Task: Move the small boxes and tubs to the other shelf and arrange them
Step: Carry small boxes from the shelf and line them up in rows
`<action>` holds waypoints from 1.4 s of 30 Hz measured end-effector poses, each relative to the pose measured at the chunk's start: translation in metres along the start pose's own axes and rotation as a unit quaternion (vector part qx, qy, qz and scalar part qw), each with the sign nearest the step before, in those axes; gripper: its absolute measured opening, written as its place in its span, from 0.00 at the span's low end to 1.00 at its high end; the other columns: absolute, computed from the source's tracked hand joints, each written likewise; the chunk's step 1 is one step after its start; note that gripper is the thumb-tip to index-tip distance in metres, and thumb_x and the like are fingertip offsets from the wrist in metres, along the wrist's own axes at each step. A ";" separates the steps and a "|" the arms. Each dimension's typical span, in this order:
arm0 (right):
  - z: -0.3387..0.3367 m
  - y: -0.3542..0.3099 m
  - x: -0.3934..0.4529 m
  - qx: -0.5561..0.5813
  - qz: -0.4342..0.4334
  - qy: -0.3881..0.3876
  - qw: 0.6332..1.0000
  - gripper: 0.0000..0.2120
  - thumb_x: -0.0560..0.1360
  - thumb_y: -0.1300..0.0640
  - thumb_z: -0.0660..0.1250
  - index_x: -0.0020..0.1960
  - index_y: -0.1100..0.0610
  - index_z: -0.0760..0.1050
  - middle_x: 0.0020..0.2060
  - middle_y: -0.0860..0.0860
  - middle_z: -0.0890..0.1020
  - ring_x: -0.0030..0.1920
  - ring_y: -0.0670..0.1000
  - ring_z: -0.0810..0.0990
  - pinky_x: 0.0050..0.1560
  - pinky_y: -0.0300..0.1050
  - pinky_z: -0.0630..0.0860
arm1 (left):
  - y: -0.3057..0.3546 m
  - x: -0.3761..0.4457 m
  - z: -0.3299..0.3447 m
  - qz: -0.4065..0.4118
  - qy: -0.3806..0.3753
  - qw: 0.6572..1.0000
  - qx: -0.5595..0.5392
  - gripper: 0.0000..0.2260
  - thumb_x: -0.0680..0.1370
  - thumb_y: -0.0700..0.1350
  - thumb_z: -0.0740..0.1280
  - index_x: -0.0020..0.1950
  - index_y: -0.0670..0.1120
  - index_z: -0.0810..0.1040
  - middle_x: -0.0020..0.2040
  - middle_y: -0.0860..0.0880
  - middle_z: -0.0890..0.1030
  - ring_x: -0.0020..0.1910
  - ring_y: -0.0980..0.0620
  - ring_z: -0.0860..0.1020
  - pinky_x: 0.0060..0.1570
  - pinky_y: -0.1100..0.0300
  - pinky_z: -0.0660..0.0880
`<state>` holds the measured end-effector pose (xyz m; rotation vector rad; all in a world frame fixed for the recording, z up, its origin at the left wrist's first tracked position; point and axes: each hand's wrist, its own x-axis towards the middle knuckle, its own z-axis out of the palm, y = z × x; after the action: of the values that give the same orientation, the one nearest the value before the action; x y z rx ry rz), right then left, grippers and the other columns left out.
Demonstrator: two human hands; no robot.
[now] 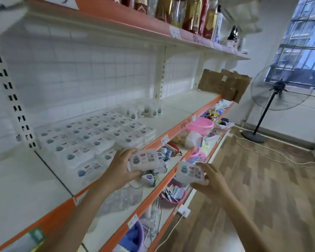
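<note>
Both forearms reach in from below, each carrying one small box. Left hand point(120, 168) grips a small box point(144, 159) just off the front edge of the middle shelf point(173, 122), where rows of matching boxes point(91, 137) and a cluster of tubs point(145, 110) already sit. Right hand point(210, 180) pinches a second box point(189, 171) out over the lower shelves. Sliding either box in carelessly could nudge the neat rows crooked; a loose pinch could drop one into the clutter below.

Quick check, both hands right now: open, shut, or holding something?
Left hand: grips a small white box in front of the shelf edge.
Right hand: holds a second small box, fingers curled round its edge.
</note>
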<state>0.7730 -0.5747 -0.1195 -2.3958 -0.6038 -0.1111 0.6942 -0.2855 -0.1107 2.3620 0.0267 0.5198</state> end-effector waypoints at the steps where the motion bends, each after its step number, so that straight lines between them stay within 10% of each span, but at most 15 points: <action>1: 0.004 -0.004 0.016 0.006 -0.016 -0.010 1.000 0.33 0.65 0.57 0.76 0.68 0.55 0.68 0.61 0.51 0.70 0.59 0.53 0.74 0.59 0.46 0.74 | -0.003 0.007 -0.004 -0.007 0.012 1.000 0.007 0.31 0.67 0.47 0.74 0.67 0.46 0.67 0.58 0.53 0.66 0.61 0.54 0.65 0.57 0.65 0.62; 12: 0.054 -0.089 0.162 0.064 -0.256 -0.102 0.959 0.32 0.67 0.51 0.75 0.67 0.54 0.68 0.62 0.52 0.68 0.59 0.50 0.71 0.61 0.40 0.69 | -0.031 0.022 -0.078 -0.099 0.142 0.977 0.123 0.28 0.71 0.46 0.73 0.68 0.48 0.67 0.59 0.57 0.64 0.61 0.58 0.63 0.57 0.72 0.59; 25: 0.118 -0.151 0.203 -0.073 -0.570 -0.223 0.787 0.33 0.71 0.38 0.65 0.70 0.54 0.65 0.64 0.51 0.69 0.64 0.53 0.65 0.65 0.42 0.62 | -0.008 -0.075 -0.087 -0.294 0.227 0.917 0.149 0.30 0.65 0.45 0.78 0.64 0.46 0.71 0.53 0.58 0.69 0.53 0.73 0.68 0.51 0.80 0.64; 29: 0.130 -0.143 0.206 -0.070 -0.573 -0.212 0.788 0.29 0.71 0.38 0.64 0.67 0.53 0.67 0.63 0.51 0.68 0.64 0.53 0.63 0.65 0.45 0.64 | 0.002 -0.074 -0.071 -0.321 0.242 0.907 0.126 0.28 0.59 0.58 0.72 0.58 0.54 0.71 0.55 0.57 0.71 0.53 0.75 0.69 0.51 0.80 0.65; 34: 0.131 -0.135 0.206 -0.034 -0.593 -0.182 0.783 0.24 0.72 0.45 0.66 0.66 0.49 0.69 0.58 0.51 0.71 0.60 0.55 0.69 0.62 0.49 0.67 | -0.008 -0.064 -0.050 -0.337 0.289 0.894 0.062 0.24 0.68 0.37 0.75 0.53 0.59 0.71 0.57 0.56 0.73 0.53 0.74 0.72 0.53 0.78 0.67; 42: 0.141 -0.129 0.191 -0.049 -0.567 -0.061 0.820 0.28 0.52 0.37 0.78 0.48 0.47 0.80 0.42 0.48 0.79 0.42 0.51 0.80 0.47 0.48 0.78 | -0.015 -0.059 -0.028 -0.347 0.305 0.877 0.132 0.28 0.69 0.47 0.74 0.67 0.49 0.69 0.59 0.50 0.72 0.49 0.58 0.75 0.52 0.69 0.71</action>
<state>0.8745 -0.3249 -0.1110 -1.7981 -2.0445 -0.4973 0.6310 -0.2654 -0.1232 2.1245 1.2500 0.8965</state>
